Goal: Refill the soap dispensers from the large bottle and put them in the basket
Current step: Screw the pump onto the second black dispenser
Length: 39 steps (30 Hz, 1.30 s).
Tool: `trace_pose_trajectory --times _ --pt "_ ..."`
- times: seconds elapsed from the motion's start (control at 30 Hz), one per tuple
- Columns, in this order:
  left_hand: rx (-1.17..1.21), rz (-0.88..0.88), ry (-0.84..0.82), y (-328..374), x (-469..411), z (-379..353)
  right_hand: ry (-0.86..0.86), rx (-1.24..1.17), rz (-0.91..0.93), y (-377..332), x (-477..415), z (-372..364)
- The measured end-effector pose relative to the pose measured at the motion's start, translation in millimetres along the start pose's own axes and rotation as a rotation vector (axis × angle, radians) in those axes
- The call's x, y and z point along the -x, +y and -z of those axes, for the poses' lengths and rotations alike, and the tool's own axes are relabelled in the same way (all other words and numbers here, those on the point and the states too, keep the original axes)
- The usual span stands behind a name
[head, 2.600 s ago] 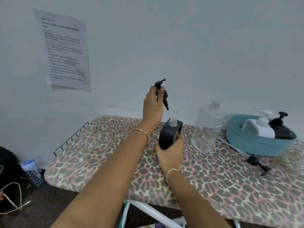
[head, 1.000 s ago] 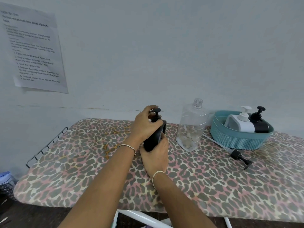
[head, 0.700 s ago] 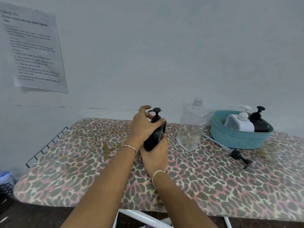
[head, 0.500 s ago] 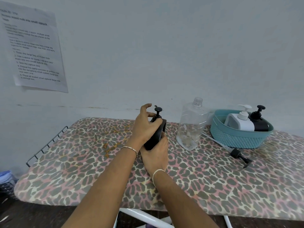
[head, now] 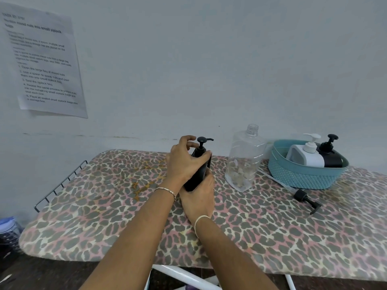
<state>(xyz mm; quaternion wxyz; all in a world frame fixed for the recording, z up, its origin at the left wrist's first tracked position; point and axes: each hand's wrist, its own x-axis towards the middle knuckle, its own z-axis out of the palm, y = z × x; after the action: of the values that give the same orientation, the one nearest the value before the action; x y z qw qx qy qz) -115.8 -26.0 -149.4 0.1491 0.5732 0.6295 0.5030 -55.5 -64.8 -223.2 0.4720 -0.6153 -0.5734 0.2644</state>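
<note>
A black soap dispenser stands on the leopard-print board with its black pump head fitted on top. My left hand wraps round the dispenser's upper body, thumb across its front. My right hand grips its lower part from the near side. To the right stands the large clear bottle, uncapped and nearly empty. Further right, the teal basket holds a white dispenser and a black dispenser.
A loose black pump with a long tube lies on the board in front of the basket. A wire rack ends the board at left. A printed sheet hangs on the wall. A jar stands on the floor at lower left.
My left hand brought the pump down onto the black dispenser, turned it at the neck, then slid down to hold the body. The right hand kept its grip.
</note>
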Motion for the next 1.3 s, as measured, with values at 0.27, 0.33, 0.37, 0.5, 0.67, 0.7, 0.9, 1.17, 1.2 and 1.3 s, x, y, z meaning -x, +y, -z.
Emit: trace_pose_trajectory --times 0.27,0.33,0.37,0.5,0.67,0.7,0.9,1.17,1.2,1.3 --pt "-0.003 0.032 -0.034 2.0 -2.5 -1.0 0.004 0.004 0.01 0.8 0.3 -0.9" --pt "0.004 0.024 -0.037 4.1 -0.8 -1.8 0.0 0.0 0.004 0.7 0.3 -0.8" --pt "-0.012 0.016 -0.028 5.1 0.0 -2.2 -0.001 0.001 0.003 0.5 0.4 -0.6" --pt "-0.071 0.025 0.065 2.7 0.4 -3.7 -0.001 0.007 0.002 0.0 0.0 -0.5" --pt "-0.045 0.053 0.034 -0.5 -2.7 -0.8 0.003 0.007 0.001 -0.1 0.3 -1.4" --pt "-0.03 0.059 -0.003 -1.0 -3.4 0.8 0.003 0.011 0.006 0.0 0.3 -1.3" --pt "-0.072 0.039 -0.012 4.7 -0.6 0.9 -0.005 -0.003 -0.001 -0.4 0.5 -0.4" --pt "-0.104 0.043 0.042 7.5 -1.6 1.0 -0.003 -0.013 -0.002 -1.2 0.9 -0.2" --pt "-0.108 0.031 0.01 6.2 -2.9 2.3 -0.007 -0.011 -0.005 -1.0 1.0 -0.1" --pt "-0.085 0.043 -0.102 4.7 -8.8 9.7 -0.025 0.006 -0.021 -0.3 0.6 1.8"
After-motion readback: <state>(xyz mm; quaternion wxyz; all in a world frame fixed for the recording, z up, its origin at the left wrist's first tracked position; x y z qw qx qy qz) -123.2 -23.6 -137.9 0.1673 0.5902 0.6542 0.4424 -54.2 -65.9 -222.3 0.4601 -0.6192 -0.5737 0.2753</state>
